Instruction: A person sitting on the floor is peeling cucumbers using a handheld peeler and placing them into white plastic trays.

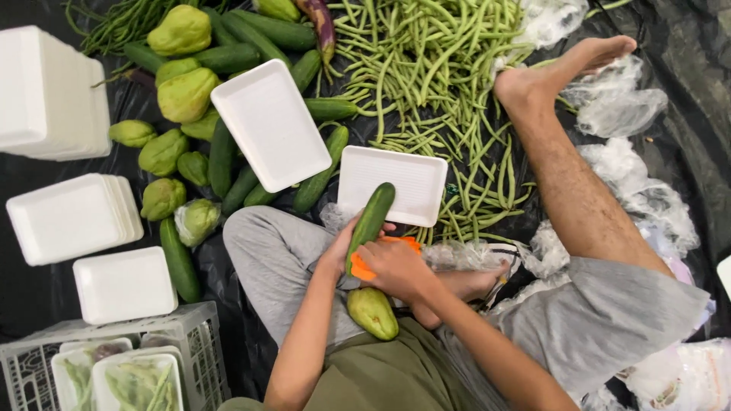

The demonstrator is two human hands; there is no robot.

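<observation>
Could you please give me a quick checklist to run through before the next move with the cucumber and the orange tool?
1. Left hand grips the cucumber: ok.
2. Right hand holds the orange tool against the cucumber: ok.
3. Tool's edge clear of left fingers: cannot tell, hidden by the hands.
4. White foam tray just beyond the cucumber, with nothing in it: ok.
5. Chayote resting in the lap, under the hands and possibly in their way: not ok.

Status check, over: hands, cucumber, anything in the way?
Left hand grips cucumber from below. Right hand holds orange tool against it. White tray just beyond the tip; chayote in lap. Nothing blocking.
</observation>
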